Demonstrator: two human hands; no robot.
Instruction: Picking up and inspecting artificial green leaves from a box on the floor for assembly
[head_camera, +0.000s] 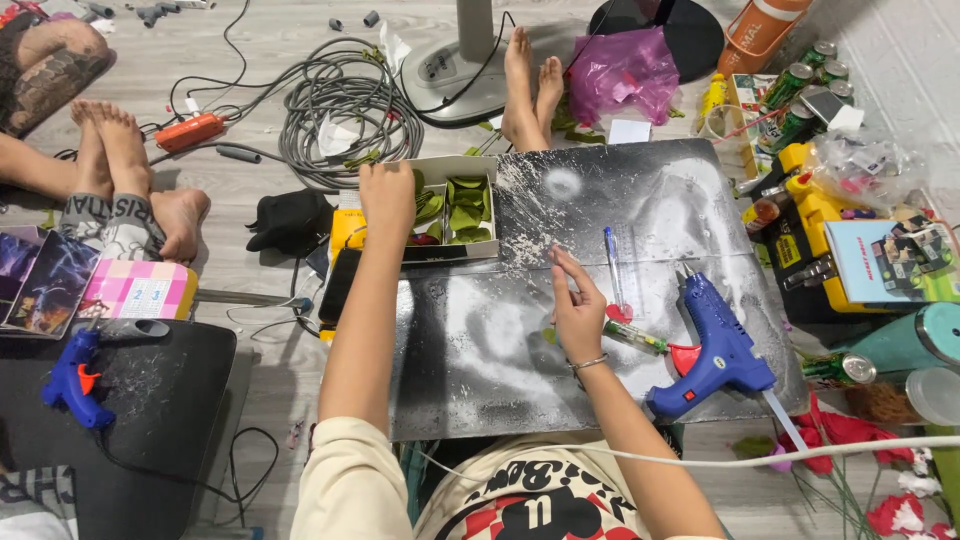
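My left hand (386, 196) reaches forward into a shallow white box (452, 208) of green fabric leaves (466, 215), fingers curled down at its left side. My right hand (577, 305) rests on the dark, white-dusted board (640, 200), fingers loosely together around a thin green stem (634, 337) with a red tip. A blue glue gun (714, 352) lies on the board right of that hand. A clear pen (612, 268) lies just beyond the fingers. My bare feet (530, 85) stretch out past the board.
Another person's feet (130, 180) sit at the left near a second blue glue gun (70, 380) on a black board. Coiled grey cable (340, 105) and a fan base (455, 70) lie ahead. Cans, a yellow toolbox (815, 215) and red petals crowd the right.
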